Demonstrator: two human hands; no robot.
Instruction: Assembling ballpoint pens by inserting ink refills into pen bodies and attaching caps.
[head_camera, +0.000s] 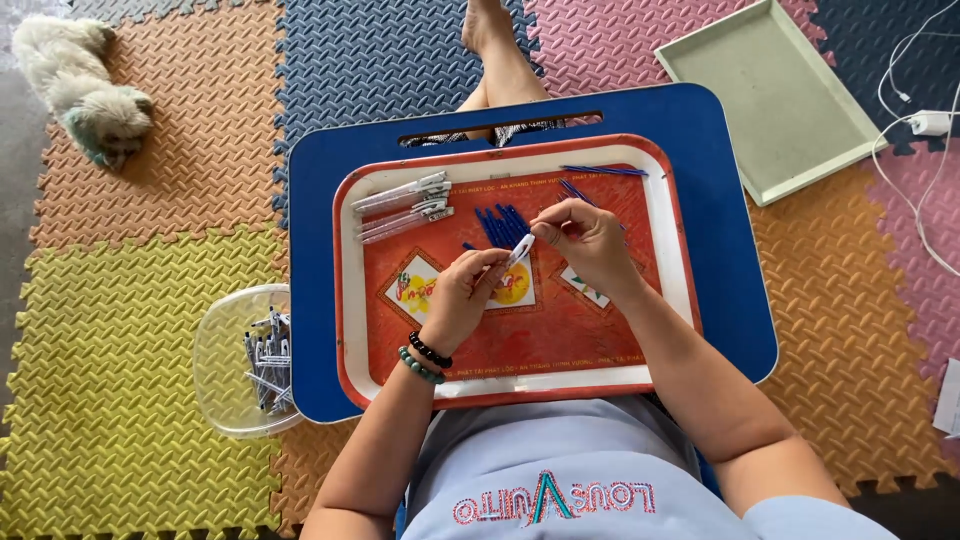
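From my remote seat I see both hands meeting over the red tray, which sits on a blue lap desk. The left hand has its fingertips pressed together, pinching the lower end of a small white pen part — it looks like a clip or cap, though I cannot tell which. The right hand pinches the upper end of the same piece between thumb and forefinger, the other fingers curled in. The part hangs just above the tray's middle, between the two hands.

Right behind the hands lies a bundle of blue refills, touching the tray floor, with a few more blue refills near the far rim. At the tray's far left corner rests a row of clear pen barrels with metal clips, laid side by side. Two beaded bracelets circle the left wrist.

Off the desk to the left, a clear plastic tub holds a heap of finished pens. A pale green tray lies on the foam floor mats at upper right, near a white charger and cable. A small fluffy dog lies at upper left.
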